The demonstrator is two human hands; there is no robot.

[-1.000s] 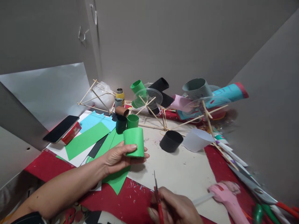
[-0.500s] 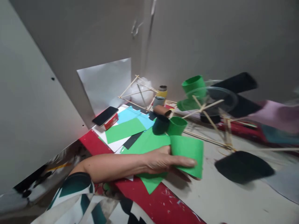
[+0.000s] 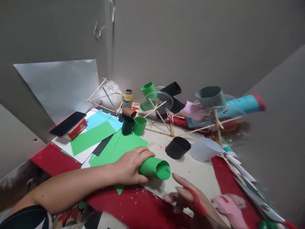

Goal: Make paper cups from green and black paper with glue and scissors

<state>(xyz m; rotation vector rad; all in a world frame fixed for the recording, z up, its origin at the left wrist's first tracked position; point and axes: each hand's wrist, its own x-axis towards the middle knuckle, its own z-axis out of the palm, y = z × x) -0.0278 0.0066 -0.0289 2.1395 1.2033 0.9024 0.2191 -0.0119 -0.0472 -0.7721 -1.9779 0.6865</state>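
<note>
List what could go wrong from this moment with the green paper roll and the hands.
1. The left hand wraps around the green paper roll; squeezing may crease it.
2. The blurred right hand, with a red item on it, perhaps scissors, is near the roll's open end; it could nick paper or fingers.
3. The black paper cylinder stands close behind and could be knocked.

Bright green is being shown by the rolled paper tube (image 3: pixel 154 168) and the flat sheets (image 3: pixel 91 137) beside it, light blue by another sheet (image 3: pixel 98 118). Black is being displayed by the paper ring (image 3: pixel 178 147) and the phone (image 3: pixel 68 123). Red is being shown by the desk covering (image 3: pixel 54 160) and the blurred handle of the scissors (image 3: pixel 196 198).
</note>
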